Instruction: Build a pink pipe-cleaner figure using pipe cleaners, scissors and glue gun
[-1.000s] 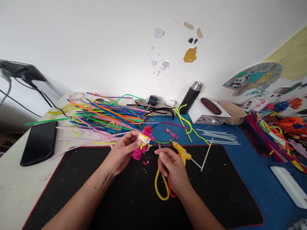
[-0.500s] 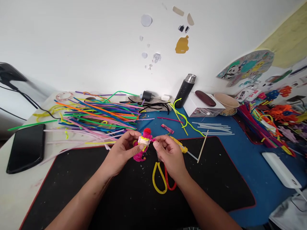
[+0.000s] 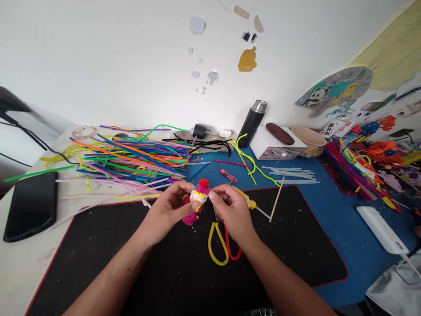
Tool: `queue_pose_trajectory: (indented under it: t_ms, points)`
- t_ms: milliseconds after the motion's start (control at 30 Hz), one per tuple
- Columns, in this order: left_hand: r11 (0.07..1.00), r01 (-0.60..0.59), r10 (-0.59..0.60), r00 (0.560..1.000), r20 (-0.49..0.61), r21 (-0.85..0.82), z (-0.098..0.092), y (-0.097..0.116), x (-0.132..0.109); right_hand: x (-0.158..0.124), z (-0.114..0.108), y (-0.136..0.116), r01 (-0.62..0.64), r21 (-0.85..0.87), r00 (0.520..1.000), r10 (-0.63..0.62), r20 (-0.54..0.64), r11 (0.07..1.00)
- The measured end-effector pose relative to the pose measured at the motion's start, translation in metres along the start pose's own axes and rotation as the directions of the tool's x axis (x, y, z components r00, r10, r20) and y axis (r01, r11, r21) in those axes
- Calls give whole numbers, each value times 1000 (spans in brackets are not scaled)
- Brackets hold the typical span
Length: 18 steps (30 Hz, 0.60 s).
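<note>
A small pipe-cleaner figure (image 3: 198, 197) in magenta, white and yellow, with a red pompom-like top, is held over the black mat (image 3: 184, 267). My left hand (image 3: 173, 206) grips its body from the left, thumb across the front. On the other side, my right hand (image 3: 230, 208) pinches the figure's right edge between thumb and forefinger; the exact bit in the pinch is hidden. Below my right hand lie scissors with one yellow and one red handle (image 3: 217, 245), their blades mostly covered by the hand.
Many coloured pipe cleaners (image 3: 138, 153) lie at the back left, near a phone (image 3: 31, 206). A yellow glue gun (image 3: 246, 198), a wooden stick (image 3: 276, 199) and glue sticks (image 3: 296, 174) lie to the right. Behind stand a black thermos (image 3: 252, 123) and a white box (image 3: 276, 145).
The figure has turned and tilted slightly in my fingers, and the magenta piece that stuck out towards my right hand now shows less. The view has shifted a little.
</note>
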State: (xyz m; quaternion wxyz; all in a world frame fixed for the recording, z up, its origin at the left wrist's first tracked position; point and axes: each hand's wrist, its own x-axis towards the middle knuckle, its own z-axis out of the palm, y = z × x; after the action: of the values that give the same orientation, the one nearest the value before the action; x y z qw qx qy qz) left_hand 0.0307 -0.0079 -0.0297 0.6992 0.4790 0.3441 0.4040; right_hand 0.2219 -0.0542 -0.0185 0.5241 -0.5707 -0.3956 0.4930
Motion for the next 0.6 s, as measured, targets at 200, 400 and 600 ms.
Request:
queue_pose_trajectory:
  t_ms: [200,400,600]
  points:
    - [1000,-7,7,1000,3,7,-1,-1,-1,0,0,0,7,-19,1000,-7,18,1000]
    - [1000,-12,11,1000,14,23,1,2,-2,1,-2,1,5,-34,1000,-4,21,999]
    - [999,-14,13,1000,11,37,2,3,-2,1,-2,-3,8,-76,1000,-7,6,997]
